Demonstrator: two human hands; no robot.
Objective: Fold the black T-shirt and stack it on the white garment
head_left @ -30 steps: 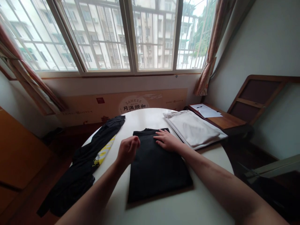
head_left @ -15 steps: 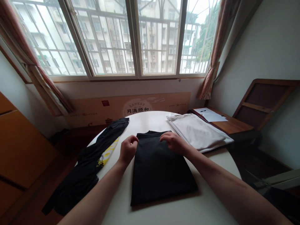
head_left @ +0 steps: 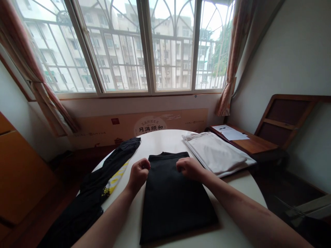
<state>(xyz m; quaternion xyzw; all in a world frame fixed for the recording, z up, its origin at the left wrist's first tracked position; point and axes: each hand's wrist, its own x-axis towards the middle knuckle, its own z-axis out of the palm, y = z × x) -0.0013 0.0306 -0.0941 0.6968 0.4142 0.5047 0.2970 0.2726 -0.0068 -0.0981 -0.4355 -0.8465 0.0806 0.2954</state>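
A folded black T-shirt [head_left: 176, 199] lies flat in front of me, its collar at the far end. At its upper left edge my left hand [head_left: 138, 174] is closed, thumb and curled fingers meeting the cloth. Over the upper right part of the shirt my right hand [head_left: 190, 168] is bent with its fingers curled in, closed on the cloth near that edge. The fingertips of the right hand are partly hidden.
The shirt rests on a round white table [head_left: 165, 139]. Rumpled black clothing with a yellow print [head_left: 111, 168] hangs over the left edge. Folded white clothing [head_left: 217, 153] lies at the back right. Beyond stands a wooden chair [head_left: 261, 139] with papers [head_left: 232, 132].
My view has tipped up slightly, so the table sits lower in the picture. The fingers of my right hand are curled in more. Both hands remain at the shirt's upper edges.
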